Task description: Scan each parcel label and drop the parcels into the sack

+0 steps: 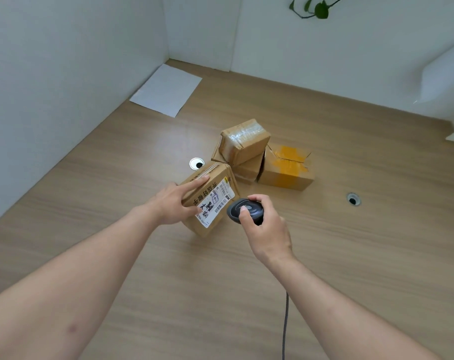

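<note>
Parcel [210, 201] left side: hidden from us behind the left hand [174, 203] that gripped it.
Label [216, 201] print: too small for us to read the fine lines; its near-left corner lay under the thumb.
Scanner [244, 210] body: mostly covered by the right hand [264, 227]; we could not see its window, which faced the parcel.
Cable [285, 328]: ran off the bottom edge, well behind the parcel.
Stacked boxes [246, 145] beyond the parcel: the lowest one showed only slivers under the taped one.
Plant [316, 7]: cut off by the top edge.
White object [449, 81] far right of the parcel: blurred, cropped; we could not tell what it was.
</note>
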The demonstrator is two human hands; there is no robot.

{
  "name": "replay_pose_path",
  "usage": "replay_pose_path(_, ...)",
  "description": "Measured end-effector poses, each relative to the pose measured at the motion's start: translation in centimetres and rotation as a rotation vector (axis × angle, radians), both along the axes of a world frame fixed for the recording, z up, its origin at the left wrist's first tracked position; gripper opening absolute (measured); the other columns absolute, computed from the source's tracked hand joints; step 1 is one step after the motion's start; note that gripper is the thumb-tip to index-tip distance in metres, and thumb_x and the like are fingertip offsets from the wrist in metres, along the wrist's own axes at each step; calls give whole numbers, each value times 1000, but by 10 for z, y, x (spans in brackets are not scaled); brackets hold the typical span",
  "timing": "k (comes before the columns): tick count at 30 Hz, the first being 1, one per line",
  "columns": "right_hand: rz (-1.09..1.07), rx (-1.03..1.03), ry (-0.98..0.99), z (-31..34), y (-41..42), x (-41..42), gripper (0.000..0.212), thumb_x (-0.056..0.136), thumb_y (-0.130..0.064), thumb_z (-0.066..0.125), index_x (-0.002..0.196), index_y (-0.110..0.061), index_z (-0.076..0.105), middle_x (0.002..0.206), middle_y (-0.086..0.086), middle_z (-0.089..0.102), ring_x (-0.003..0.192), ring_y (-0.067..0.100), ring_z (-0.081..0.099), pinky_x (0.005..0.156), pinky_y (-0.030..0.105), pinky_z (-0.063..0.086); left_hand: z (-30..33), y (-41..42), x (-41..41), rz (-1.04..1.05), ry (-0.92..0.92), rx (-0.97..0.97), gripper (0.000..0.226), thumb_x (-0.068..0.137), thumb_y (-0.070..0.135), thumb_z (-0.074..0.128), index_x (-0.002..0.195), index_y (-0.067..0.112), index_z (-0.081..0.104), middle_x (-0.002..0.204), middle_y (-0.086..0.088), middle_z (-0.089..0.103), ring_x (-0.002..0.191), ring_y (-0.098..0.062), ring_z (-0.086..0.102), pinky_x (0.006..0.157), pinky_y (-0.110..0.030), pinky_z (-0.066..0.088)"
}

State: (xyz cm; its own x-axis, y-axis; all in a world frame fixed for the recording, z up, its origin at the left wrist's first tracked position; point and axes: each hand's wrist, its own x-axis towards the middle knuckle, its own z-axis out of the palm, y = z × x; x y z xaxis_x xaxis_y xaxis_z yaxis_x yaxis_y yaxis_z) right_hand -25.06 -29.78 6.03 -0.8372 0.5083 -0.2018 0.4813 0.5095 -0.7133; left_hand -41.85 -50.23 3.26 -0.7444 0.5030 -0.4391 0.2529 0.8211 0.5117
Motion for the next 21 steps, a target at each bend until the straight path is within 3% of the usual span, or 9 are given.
replay_pose_path(4, 24, 37, 38, 24, -1, 17, 44, 87, -70, 48, 123, -46, 54, 100, -20, 73, 92, 14, 70, 82, 40, 58, 28, 4, 12, -56, 72, 3, 83, 92, 55, 72, 143, 83, 12, 115, 1, 45, 98, -17, 54, 88, -36, 46)
replay_pose_path(8, 48, 94, 70, 47, 7, 36, 25, 101, -53, 59, 123, -42, 55, 98, -18, 72, 89, 15, 69, 75, 36, 56, 56, 9, 29, -70, 151, 4, 82, 94, 55, 70, 144, 82, 11, 118, 1, 43, 99, -18, 52, 85, -35, 45)
replay_pose_path(13, 56, 167, 117, 70, 16, 67, 30, 96, -60, 52, 121, -43, 54, 93, -15, 72, 84, 18, 68, 69, 37, 57, 89, 17, 57, -103, 204, -8, 81, 95, 53, 69, 145, 81, 11, 120, 2, 42, 101, -18, 51, 81, -33, 43)
replay_pose_path(18, 74, 194, 172, 88, 27, 101, 32, 94, -62, 45, 120, -45, 51, 89, -16, 70, 78, 11, 67, 64, 37, 59, 118, 25, 97, -75, 227, 36, 80, 96, 48, 71, 149, 74, 18, 118, 4, 42, 103, -18, 49, 85, -31, 40)
replay_pose_path(21, 74, 148, 266, 95, 33, 121, 24, 102, -54, 54, 123, -43, 53, 94, -18, 68, 80, 8, 68, 61, 35, 58, 132, 30, 128, -8, 218, 99, 80, 97, 47, 70, 153, 71, 17, 118, 6, 47, 105, -16, 51, 87, -32, 42)
